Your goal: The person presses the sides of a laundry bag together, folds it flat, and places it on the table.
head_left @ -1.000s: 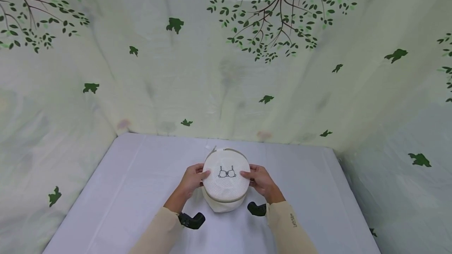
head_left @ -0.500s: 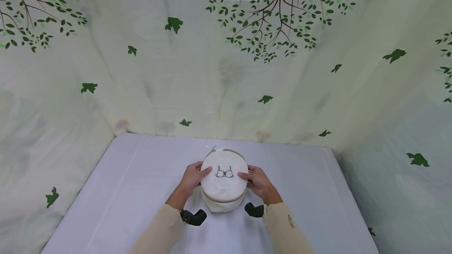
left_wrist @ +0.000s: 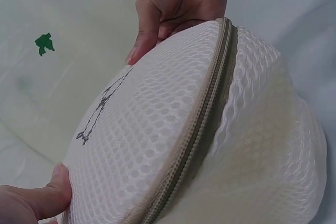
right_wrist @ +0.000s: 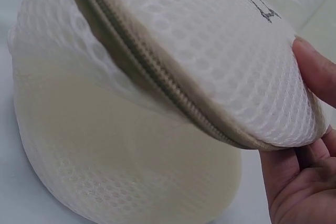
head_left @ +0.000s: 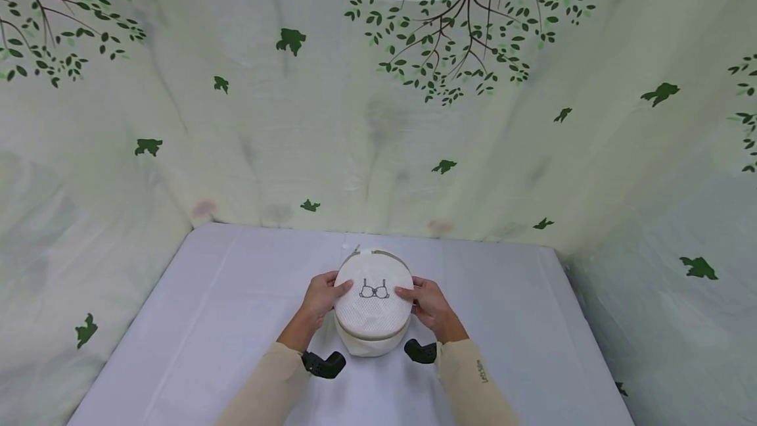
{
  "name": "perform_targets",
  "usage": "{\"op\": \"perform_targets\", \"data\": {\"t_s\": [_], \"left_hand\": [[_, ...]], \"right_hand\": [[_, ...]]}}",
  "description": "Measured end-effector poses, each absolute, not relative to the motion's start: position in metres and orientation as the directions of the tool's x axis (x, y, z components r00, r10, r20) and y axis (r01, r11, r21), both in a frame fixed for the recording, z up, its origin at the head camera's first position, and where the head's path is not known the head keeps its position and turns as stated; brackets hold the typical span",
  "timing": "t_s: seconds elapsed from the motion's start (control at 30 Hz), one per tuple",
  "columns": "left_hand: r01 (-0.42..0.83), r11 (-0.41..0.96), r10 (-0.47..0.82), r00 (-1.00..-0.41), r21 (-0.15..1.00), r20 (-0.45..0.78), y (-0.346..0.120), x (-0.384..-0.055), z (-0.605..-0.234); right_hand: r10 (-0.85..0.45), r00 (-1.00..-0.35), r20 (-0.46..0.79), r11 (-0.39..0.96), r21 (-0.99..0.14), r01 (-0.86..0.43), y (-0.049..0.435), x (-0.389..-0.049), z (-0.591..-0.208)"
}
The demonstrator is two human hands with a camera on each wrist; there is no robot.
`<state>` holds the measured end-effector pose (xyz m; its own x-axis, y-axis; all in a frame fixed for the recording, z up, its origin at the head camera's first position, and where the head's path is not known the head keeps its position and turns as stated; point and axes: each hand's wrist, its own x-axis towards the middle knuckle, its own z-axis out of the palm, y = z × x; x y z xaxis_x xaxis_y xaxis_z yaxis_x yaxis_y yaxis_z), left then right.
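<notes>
Between the hands is a round white mesh bra wash bag [head_left: 374,314], with a black bra drawing on its lid and a beige zipper [left_wrist: 202,114] around the rim. In both wrist views the stretch of zipper facing the camera is closed. My left hand [head_left: 320,296] grips the lid's left edge, thumb on top; its other fingers are mostly hidden beneath. On the opposite edge my right hand [head_left: 434,304] holds the rim the same way, its curled fingers [right_wrist: 299,182] showing under the lid in the right wrist view. The lid tilts toward me, and the soft body hangs below it.
A white-covered table [head_left: 503,321] lies under the bag. Behind it and at both sides hangs a pale curtain [head_left: 355,150] printed with leaves and branches. Black wrist cameras [head_left: 324,365] sit at both sleeve cuffs.
The bag and my right hand have shifted slightly left in the head view, which has itself moved a little. Both hands keep their grip on the rim.
</notes>
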<state>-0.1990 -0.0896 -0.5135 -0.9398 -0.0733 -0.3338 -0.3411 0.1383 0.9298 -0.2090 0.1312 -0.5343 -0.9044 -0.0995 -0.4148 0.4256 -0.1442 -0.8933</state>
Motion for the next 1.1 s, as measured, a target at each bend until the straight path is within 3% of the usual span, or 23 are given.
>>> {"op": "perform_targets", "data": {"t_s": [0.63,0.87,1.1], "left_hand": [[-0.331,0.23,-0.128,-0.942,0.915,-0.309,-0.089,-0.199,-0.512],[-0.193,0.409,-0.086,-0.981,0.892,-0.173,-0.093,-0.198,-0.525],[0.046,0.568,0.158,-0.986,0.822,-0.054,-0.096,-0.193,-0.537]], "right_hand": [[-0.069,-0.921,-0.384,-0.111,-0.914,0.39,0.128,-0.208,-0.537],[-0.01,-0.956,-0.294,0.02,-0.956,0.294,0.122,-0.204,-0.542],[0.057,-0.988,-0.145,0.244,-0.957,0.155,0.118,-0.195,-0.552]]}}
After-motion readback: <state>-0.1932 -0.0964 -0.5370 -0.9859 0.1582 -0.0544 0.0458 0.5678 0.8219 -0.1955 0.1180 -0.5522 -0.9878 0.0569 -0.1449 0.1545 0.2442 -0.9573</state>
